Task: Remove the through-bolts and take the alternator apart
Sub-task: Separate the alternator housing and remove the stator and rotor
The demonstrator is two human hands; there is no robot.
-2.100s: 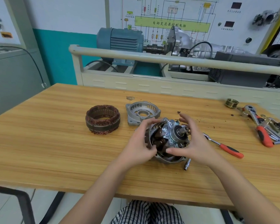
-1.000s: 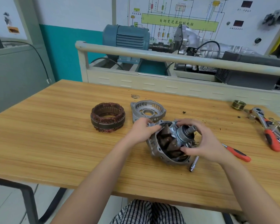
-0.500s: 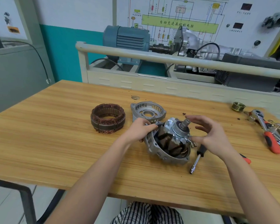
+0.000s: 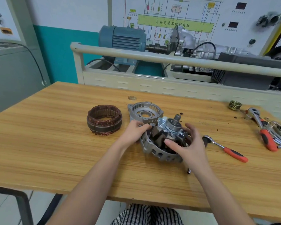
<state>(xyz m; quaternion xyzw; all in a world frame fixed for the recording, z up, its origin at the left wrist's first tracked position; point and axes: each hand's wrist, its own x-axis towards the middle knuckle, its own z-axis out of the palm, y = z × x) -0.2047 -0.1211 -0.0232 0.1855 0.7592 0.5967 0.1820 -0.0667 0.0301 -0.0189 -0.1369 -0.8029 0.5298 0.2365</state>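
Note:
The alternator's front housing sits tilted on the wooden table, with the rotor and its shaft standing up inside it. My left hand grips the housing's left rim. My right hand curls round the rotor's right side, thumb on the dark claw poles. The copper stator ring lies apart to the left. The empty rear housing rests just behind the assembly.
A red-handled ratchet lies right of my right hand, and a small socket sits below it. More red-handled tools and a brass pulley are at the far right. A washer lies behind the housing. A motor test bench stands beyond the table.
My right hand, open and off the rotor half a second ago, has come back and closed round its right side. My left hand stays on the housing's rim.

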